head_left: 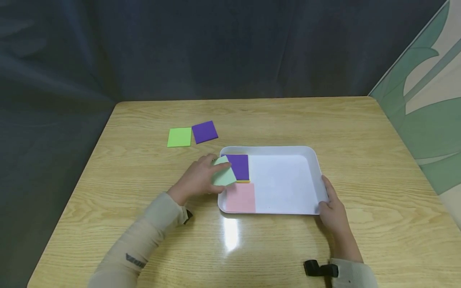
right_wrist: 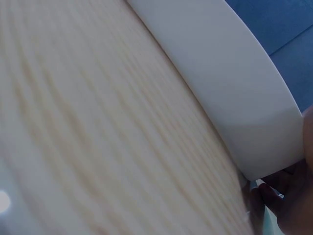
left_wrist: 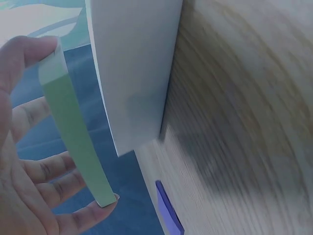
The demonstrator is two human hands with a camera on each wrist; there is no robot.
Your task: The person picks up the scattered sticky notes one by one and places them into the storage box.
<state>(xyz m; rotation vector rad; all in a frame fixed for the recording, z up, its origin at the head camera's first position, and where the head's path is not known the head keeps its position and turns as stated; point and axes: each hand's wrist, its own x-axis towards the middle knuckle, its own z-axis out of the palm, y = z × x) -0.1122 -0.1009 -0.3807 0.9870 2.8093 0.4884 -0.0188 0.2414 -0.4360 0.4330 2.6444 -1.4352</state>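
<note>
My left hand (head_left: pixel 196 178) holds a pale green sticky-note pad (head_left: pixel 224 176) by its edges, over the left rim of a white tray (head_left: pixel 284 180). The left wrist view shows the pad's thick side (left_wrist: pixel 78 132) between thumb and fingertips. Inside the tray, a purple pad (head_left: pixel 239 166) lies at the upper left with a yellow edge (head_left: pixel 243 181) showing under it. A pink pad (head_left: pixel 240 199) sits at the lower left, partly overlapped by my left thumb in the head view. My right hand (head_left: pixel 334 214) grips the tray's right side near the front corner, thumb over the rim.
Beyond the tray's left end, a lime green pad (head_left: pixel 179 137) and another purple pad (head_left: pixel 205 132) lie side by side on the wooden table (head_left: pixel 162 240). A dark curtain (head_left: pixel 230 48) hangs behind the table, and a leaf-patterned panel (head_left: pixel 428 100) stands along the right.
</note>
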